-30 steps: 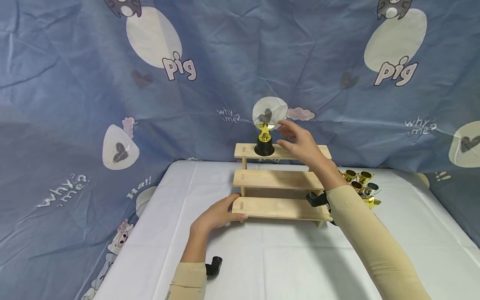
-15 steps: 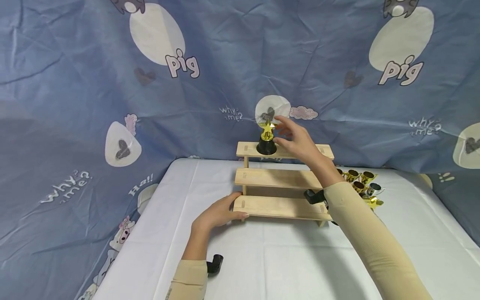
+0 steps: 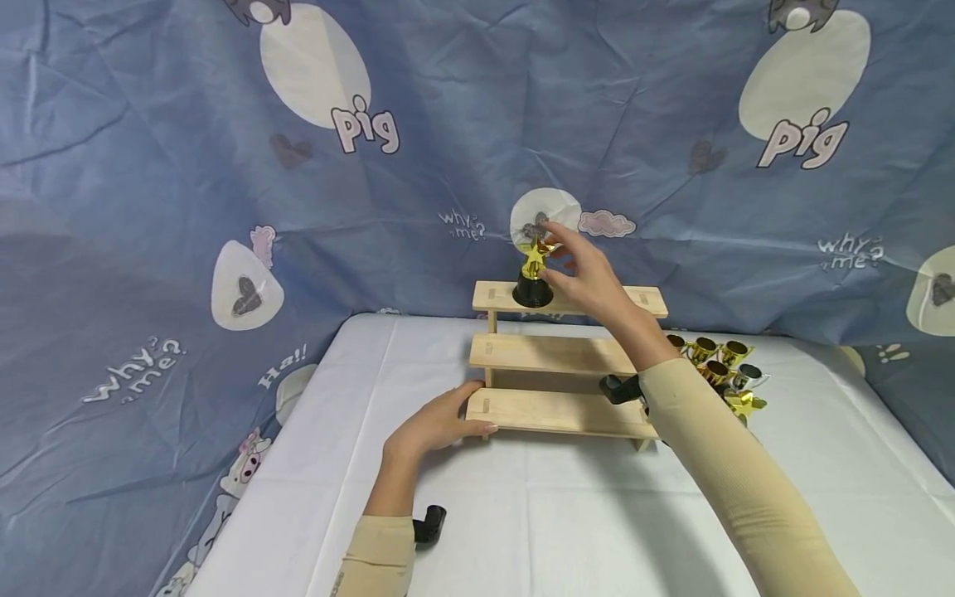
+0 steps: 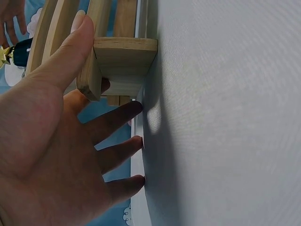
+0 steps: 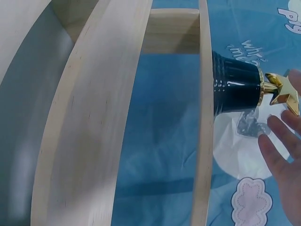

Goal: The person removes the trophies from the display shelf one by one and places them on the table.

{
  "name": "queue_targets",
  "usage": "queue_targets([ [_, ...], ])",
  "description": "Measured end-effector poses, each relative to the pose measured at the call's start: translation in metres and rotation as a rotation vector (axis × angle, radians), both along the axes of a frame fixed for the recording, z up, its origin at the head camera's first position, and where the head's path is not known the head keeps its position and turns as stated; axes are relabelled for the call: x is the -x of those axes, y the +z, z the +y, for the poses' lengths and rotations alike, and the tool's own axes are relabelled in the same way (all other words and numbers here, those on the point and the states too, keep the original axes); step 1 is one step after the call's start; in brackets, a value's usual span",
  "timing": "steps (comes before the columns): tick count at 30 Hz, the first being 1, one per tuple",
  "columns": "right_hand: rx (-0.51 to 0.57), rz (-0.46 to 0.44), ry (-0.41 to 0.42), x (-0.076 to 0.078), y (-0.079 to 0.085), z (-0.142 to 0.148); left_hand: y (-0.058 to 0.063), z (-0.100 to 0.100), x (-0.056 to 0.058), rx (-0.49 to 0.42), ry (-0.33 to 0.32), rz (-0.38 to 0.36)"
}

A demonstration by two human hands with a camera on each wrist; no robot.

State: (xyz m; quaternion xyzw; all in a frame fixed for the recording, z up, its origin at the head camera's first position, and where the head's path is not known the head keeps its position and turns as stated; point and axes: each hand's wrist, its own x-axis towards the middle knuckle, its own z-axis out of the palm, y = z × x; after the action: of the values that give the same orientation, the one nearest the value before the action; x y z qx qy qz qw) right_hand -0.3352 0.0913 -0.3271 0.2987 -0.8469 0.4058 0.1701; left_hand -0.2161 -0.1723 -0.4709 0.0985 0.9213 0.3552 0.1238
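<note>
A three-step wooden display shelf stands on the white-covered table. My left hand holds the left end of its lowest step; in the left wrist view the thumb lies over the board, the index finger reaches behind it, and the other fingers spread out. On the top step a small trophy stands upright, with a black base and a gold star. My right hand is at the star, thumb and fingers spread on either side of it. In the right wrist view the fingertips are right beside the star.
Several small gold and silver trophy cups stand to the right of the shelf, partly hidden by the right sleeve. Another gold star shows in front of them. A blue printed cloth hangs close behind the shelf.
My right hand has moved left along the top step, from beside the trophy to around its star. The left hand stays at the shelf's end. The view has shifted slightly.
</note>
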Motion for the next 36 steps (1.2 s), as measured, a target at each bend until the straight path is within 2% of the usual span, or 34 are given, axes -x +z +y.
queue_targets([
  [9, -0.059, 0.019, 0.007, -0.0001, 0.0000, -0.0016, -0.0027, -0.0013, 0.0017, 0.015, 0.004, -0.010],
  [15, -0.060, 0.030, 0.009, -0.0004, 0.0005, -0.0028, -0.0012, -0.0004, 0.0008, 0.012, 0.012, -0.011],
  [26, 0.004, 0.045, 0.005, -0.0007, -0.0026, -0.0045, -0.0006, 0.0008, -0.0007, 0.008, 0.008, -0.011],
  [36, 0.004, 0.081, 0.000, -0.0037, -0.0023, -0.0076, 0.0012, 0.0006, -0.0012, 0.007, 0.009, -0.008],
])
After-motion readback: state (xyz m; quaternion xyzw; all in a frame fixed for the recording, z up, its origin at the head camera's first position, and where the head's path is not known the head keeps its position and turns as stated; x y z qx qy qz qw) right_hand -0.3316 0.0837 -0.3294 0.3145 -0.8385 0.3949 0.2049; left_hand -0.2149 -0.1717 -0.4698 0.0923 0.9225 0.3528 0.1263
